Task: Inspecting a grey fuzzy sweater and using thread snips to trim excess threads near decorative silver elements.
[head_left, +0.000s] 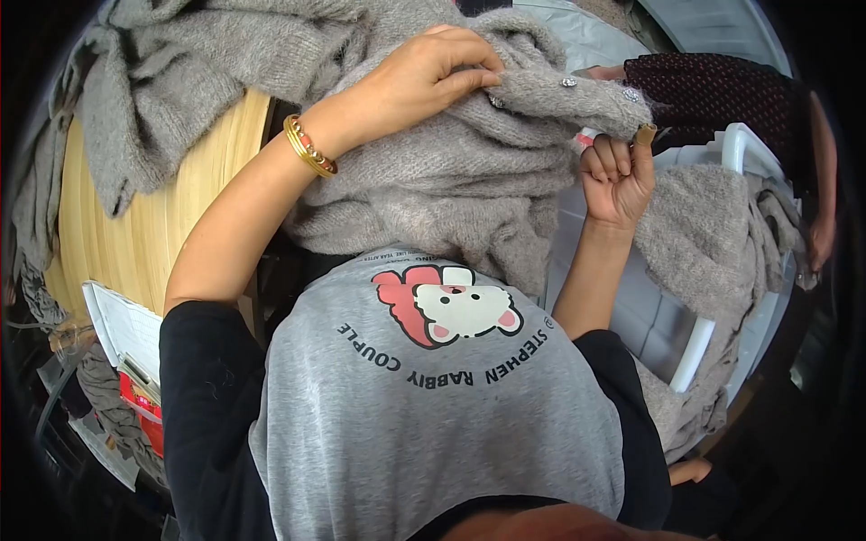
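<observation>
A grey-brown fuzzy knit cardigan (433, 180) lies bunched in front of me, over my lap. Sparkling round buttons (568, 82) run along its button band. My left hand (442, 68), with gold bangles at the wrist, lies over the knit, thumb and fingertips pinching it beside the band. Just below the band's right end, my right hand (617, 180) is closed, its fingers curled toward the palm. A tan covering (645, 134) wraps the thumb tip. Beside those fingers shows a small red-and-white thing (586, 139); whether the hand grips it is hidden.
More grey knits (171, 99) drape over a light wooden tabletop (230, 149) at left. On the right stands a white plastic basket (740, 149) with knitwear (695, 225) over it. Another person's arm (823, 180) and dark patterned clothing (722, 95) are beyond it.
</observation>
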{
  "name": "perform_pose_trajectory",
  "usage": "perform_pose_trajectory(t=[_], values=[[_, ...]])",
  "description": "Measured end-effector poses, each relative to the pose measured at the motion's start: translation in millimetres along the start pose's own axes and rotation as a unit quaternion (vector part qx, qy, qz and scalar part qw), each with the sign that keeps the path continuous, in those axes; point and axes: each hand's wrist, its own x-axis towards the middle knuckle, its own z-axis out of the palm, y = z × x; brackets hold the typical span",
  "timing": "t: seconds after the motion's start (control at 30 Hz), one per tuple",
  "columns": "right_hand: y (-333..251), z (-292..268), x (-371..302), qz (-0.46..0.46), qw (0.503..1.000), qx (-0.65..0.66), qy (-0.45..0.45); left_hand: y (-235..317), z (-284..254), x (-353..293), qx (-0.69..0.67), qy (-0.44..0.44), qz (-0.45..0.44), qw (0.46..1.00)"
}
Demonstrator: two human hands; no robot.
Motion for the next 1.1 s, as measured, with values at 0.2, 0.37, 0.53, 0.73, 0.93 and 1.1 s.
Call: perform_pose_trajectory(t=[0.2, 0.37, 0.53, 0.73, 0.93, 1.1], values=[[-1.0, 15.7, 1.1, -0.007, 0.998, -0.059, -0.001, 47.4, -58.0, 0.7, -0.244, 0.073, -0.108, 0.961], [12.6, 43.4, 7.4, -0.012, 0.993, -0.077, -0.087, 59.0, -108.1, 8.6, -0.388, 0.053, 0.032, 0.92], [33.0, 52.0, 18.4, 0.01, 0.99, -0.115, -0.08, 80.5, -139.3, -47.2, -0.297, 0.076, -0.2, 0.931], [48.6, 21.1, 14.2, 0.041, 0.97, -0.239, 0.029, 70.8, -103.9, -74.0, -0.263, 0.052, -0.263, 0.927], [44.4, 5.0, 11.5, -0.002, 0.957, -0.285, 0.048, 57.9, -89.7, -79.8, -0.197, 0.028, -0.249, 0.948], [36.4, 13.0, 6.6, -0.021, 0.917, -0.396, 0.039, 52.1, -83.5, -85.0, -0.043, 0.001, -0.198, 0.979]])
